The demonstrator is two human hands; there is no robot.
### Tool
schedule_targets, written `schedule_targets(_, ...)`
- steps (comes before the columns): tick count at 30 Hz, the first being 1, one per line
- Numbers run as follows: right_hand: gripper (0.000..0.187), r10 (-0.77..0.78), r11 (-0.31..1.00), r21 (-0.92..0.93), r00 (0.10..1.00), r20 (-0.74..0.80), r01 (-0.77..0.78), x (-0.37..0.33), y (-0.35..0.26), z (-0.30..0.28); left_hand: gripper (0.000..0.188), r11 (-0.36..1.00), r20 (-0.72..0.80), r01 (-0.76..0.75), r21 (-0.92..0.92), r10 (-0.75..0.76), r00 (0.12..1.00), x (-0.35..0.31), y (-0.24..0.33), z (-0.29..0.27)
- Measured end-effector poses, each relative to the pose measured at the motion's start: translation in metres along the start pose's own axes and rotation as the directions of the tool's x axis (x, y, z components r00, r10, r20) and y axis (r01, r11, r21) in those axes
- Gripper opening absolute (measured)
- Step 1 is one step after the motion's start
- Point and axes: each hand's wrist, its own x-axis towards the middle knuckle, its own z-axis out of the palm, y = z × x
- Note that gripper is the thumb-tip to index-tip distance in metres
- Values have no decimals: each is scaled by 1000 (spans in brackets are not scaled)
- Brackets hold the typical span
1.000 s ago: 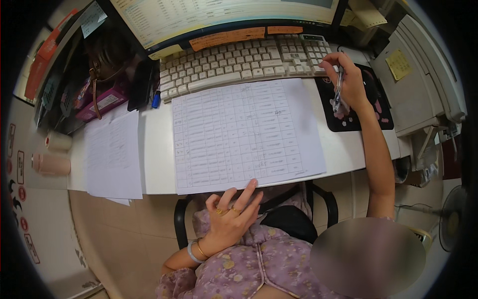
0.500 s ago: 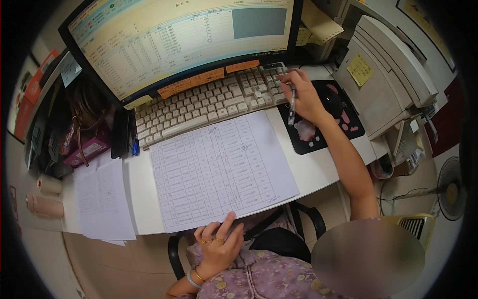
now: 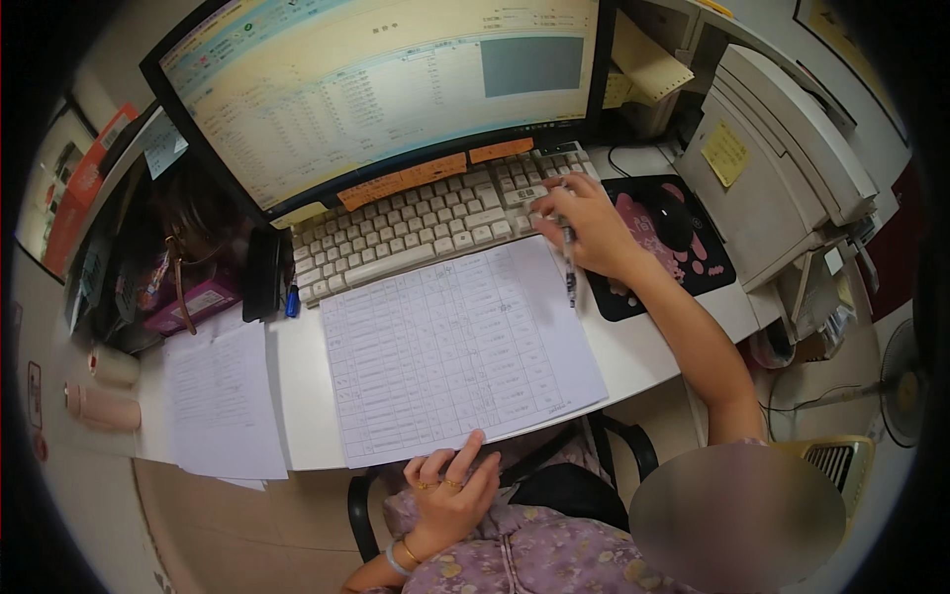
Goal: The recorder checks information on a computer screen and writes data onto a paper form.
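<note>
1. Keyboard [image 3: 421,228], cream-coloured, lies slanted on the white surface [image 3: 300,406], just below the monitor [image 3: 396,94]
2. My right hand [image 3: 594,230] is over its right-hand end, with bent fingertips at the keys; I cannot tell whether any key is pressed
3. Those same fingers grip a slim pen [image 3: 570,282], which points down toward me, above the right side of the printed sheet
4. Printed sheet [image 3: 445,361], ruled into a table with handwritten marks, lies directly in front of the keyboard, close against its near side
5. My left hand [image 3: 450,495] is at the sheet's near edge, its fingers loosely bent and apart, gripping nothing, one fingertip on the paper
6. To the right, a black mouse [image 3: 671,224] rests on a dark mouse pad [image 3: 633,300] with pink shapes, beside a pale machine [image 3: 782,213] bearing a yellow note [image 3: 725,153]
7. Orange paper strips [image 3: 404,182] run along the monitor's lower edge
8. To the left, a blue marker [image 3: 292,302] lies near the keyboard's corner, and more papers [image 3: 220,401] lie near a pink cup [image 3: 107,408]
</note>
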Motion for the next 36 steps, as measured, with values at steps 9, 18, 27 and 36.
schedule_targets(9,17,108,992,91,979,-172,-93,-8,1,-10,20,999,-33,39,-6,-39,999,1,4,-2)
schedule_targets(18,14,122,989,103,982,-145,-108,-9,0,-11,19,1000,-51,23,-20,-24,998,2,6,-3)
schedule_targets(27,14,128,987,117,984,-125,-113,-9,1,-10,22,1000,-59,19,2,-18,998,2,5,-5)
schedule_targets(36,13,119,987,120,985,-126,-104,-9,-2,-12,23,1000,-49,23,-19,-24,999,2,6,-7)
